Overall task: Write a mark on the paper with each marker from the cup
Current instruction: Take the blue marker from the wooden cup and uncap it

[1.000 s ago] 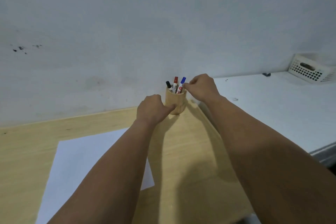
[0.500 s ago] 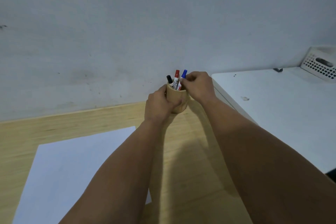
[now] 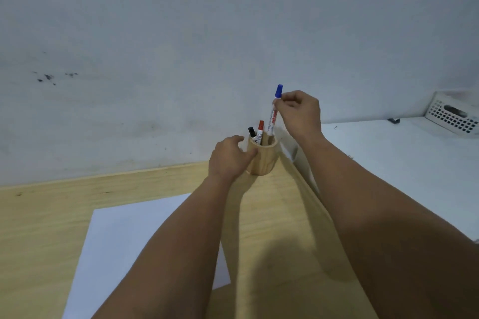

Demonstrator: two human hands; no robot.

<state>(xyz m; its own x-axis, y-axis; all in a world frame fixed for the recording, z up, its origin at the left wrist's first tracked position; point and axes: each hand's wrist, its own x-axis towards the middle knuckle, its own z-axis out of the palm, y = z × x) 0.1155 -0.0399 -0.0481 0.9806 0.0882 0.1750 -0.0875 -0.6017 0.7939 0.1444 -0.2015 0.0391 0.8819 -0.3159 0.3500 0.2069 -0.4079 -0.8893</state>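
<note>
Round pale wooden cup (image 3: pixel 261 156) is set at the far edge of the light wooden desk (image 3: pixel 272 215), at 12 o'clock from the viewer, close to the grey wall (image 3: pixel 233 33). It is clasped on its 9 o'clock side by the left hand (image 3: pixel 228 158), fingers wrapped against the wall of the cup; judged a steadying hold, so the cup is not dragged or tipped as a marker is drawn out.

Blue-capped white marker (image 3: pixel 274 111) is pinched just below its cap by the thumb and fingertips of the right hand (image 3: pixel 298 114). Long axis is near vertical, cap up toward 12 o'clock, tail down at 6 o'clock and level with the cup's rim; whether the tail is clear of the rim cannot be told.

Red-capped marker (image 3: pixel 260 130) and black-capped marker (image 3: pixel 252 133) are left standing in the cup, caps up, leaning slightly toward 11 o'clock.

White paper sheet (image 3: pixel 134 235) is laid flat at 7 o'clock from the cup, partly covered by the left forearm. No mark is seen on its visible part.
</note>
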